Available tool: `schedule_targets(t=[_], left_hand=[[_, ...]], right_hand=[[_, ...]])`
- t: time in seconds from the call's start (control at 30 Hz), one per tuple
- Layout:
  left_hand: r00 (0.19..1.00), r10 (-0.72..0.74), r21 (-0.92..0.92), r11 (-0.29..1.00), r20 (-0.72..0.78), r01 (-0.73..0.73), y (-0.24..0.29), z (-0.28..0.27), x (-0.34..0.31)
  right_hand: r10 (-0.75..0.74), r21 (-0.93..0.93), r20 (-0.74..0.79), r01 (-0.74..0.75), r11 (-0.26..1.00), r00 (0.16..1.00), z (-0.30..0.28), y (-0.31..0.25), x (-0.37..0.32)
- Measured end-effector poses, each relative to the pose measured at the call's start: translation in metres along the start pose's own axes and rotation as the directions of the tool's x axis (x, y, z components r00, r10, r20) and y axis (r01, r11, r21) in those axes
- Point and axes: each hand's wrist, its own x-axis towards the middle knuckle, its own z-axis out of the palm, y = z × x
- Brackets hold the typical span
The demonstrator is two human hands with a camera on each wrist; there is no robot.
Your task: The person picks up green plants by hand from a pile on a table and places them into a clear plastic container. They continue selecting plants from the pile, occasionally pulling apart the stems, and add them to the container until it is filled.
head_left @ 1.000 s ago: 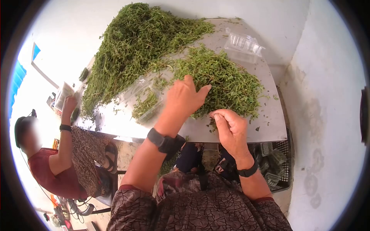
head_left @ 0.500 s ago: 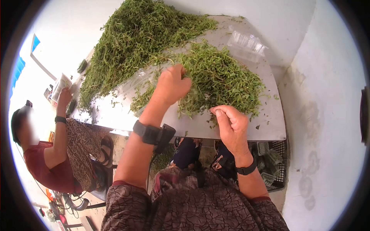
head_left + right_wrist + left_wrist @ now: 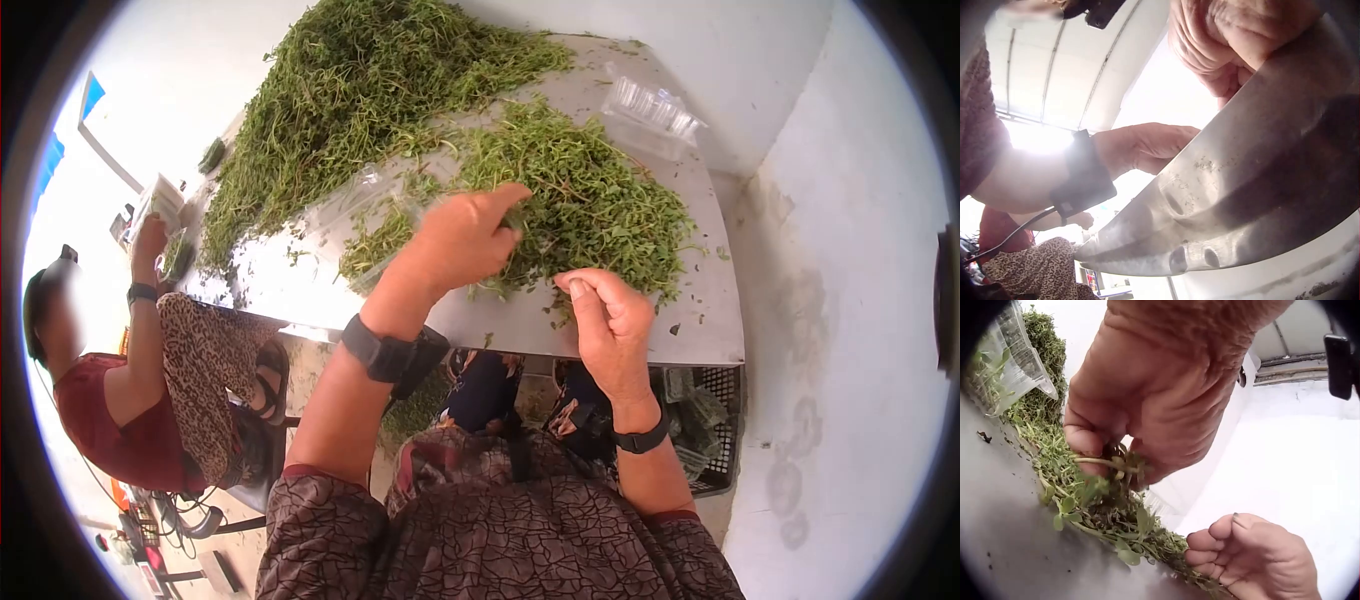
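Note:
In the left wrist view my left hand pinches a leafy green sprig between thumb and fingers, above a pile of similar greens. From the head, this left hand is at the pile's left side. My right hand is at the pile's near edge with fingers curled and thumb against the index finger; no item shows in its grasp. Left of the pile, a clear plastic box with greens in it is partly hidden by my left hand and forearm.
A larger heap of greens covers the back left of the metal table. Clear plastic boxes stand at the far right. Below the right edge, a black basket holds packed boxes. Another person sits at the left.
My left hand first swung left and back toward me off the pile, then came right again over its left side. The right hand keeps its place at the near edge.

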Motion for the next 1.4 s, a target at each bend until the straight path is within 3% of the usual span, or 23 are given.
schedule_targets(t=[0.07, 0.17, 0.27, 0.4, 0.47, 0.5, 0.57, 0.6, 0.67, 0.73, 0.8, 0.83, 0.9, 1.0, 1.17, 1.23, 1.4], left_hand=[[0.991, 0.050, 0.067, 0.996, 0.128, -0.058, 0.004, 0.001, -0.001], [0.986, 0.071, 0.182, 0.979, 0.149, -0.098, 0.006, 0.004, -0.005], [0.961, 0.031, 0.155, 0.985, 0.275, -0.076, 0.001, 0.002, 0.005], [0.969, 0.049, 0.154, 0.984, 0.243, -0.088, -0.014, 0.012, 0.008], [0.983, 0.154, 0.194, 0.966, 0.095, -0.170, -0.022, 0.015, 0.008], [0.983, 0.155, 0.195, 0.966, 0.094, -0.171, -0.018, 0.010, 0.009], [1.000, 0.005, -0.032, 0.999, 0.028, -0.004, -0.009, -0.004, 0.013], [1.000, 0.000, -0.033, 0.999, 0.028, 0.001, -0.005, -0.008, 0.012], [0.991, -0.032, -0.099, 0.995, -0.130, 0.019, 0.002, -0.019, 0.011], [0.983, -0.049, -0.051, 0.998, -0.177, 0.040, 0.002, -0.019, 0.007], [0.949, 0.015, -0.095, 0.994, -0.316, -0.047, 0.000, -0.016, 0.004], [0.949, 0.014, -0.096, 0.994, -0.315, -0.046, 0.003, -0.018, 0.002], [0.972, -0.185, -0.309, 0.942, -0.144, 0.134, 0.013, -0.024, -0.005], [0.964, -0.239, -0.457, 0.875, -0.114, 0.162, 0.014, -0.029, -0.014], [0.950, -0.286, -0.596, 0.787, -0.128, 0.157, 0.006, -0.032, -0.035], [0.918, -0.367, -0.765, 0.631, -0.152, 0.126, 0.008, -0.036, -0.047], [0.898, -0.392, -0.887, 0.462, -0.202, 0.002, -0.014, -0.055, -0.083]], right_hand=[[0.004, -0.004, 0.003, -0.004, 1.000, 1.000, 0.000, 0.000, 0.000], [-0.001, -0.003, -0.010, 0.001, 1.000, 1.000, 0.001, 0.000, 0.000], [-0.012, -0.015, -0.014, 0.012, 1.000, 1.000, 0.000, 0.000, 0.000], [0.000, -0.027, 0.001, 0.000, 1.000, 1.000, 0.000, -0.002, 0.001], [0.001, -0.023, 0.003, -0.001, 1.000, 1.000, -0.001, -0.004, 0.001], [0.029, -0.038, 0.020, -0.028, 0.999, 0.999, -0.002, -0.005, 0.000], [0.060, -0.052, 0.037, -0.058, 0.997, 0.997, -0.003, -0.004, -0.001], [0.035, -0.020, 0.019, -0.035, 0.999, 0.999, -0.001, -0.003, -0.001], [0.009, 0.015, 0.004, -0.009, 1.000, 1.000, 0.001, -0.003, 0.000], [0.014, 0.005, 0.004, -0.014, 1.000, 1.000, 0.000, -0.003, 0.000], [0.000, 0.001, 0.000, 0.000, 1.000, 1.000, 0.001, -0.001, 0.000], [-0.015, -0.006, -0.006, 0.015, 1.000, 1.000, 0.001, -0.001, 0.000], [-0.017, -0.018, -0.003, 0.017, 1.000, 1.000, 0.000, -0.001, 0.001], [-0.001, -0.021, 0.001, 0.001, 1.000, 1.000, 0.000, -0.004, 0.001], [0.011, -0.003, -0.003, -0.011, 1.000, 1.000, 0.001, -0.003, 0.000], [0.024, 0.021, -0.018, -0.024, 1.000, 1.000, 0.002, -0.004, 0.001], [0.085, -0.023, 0.025, -0.084, 0.996, 0.996, -0.003, -0.007, -0.001]])
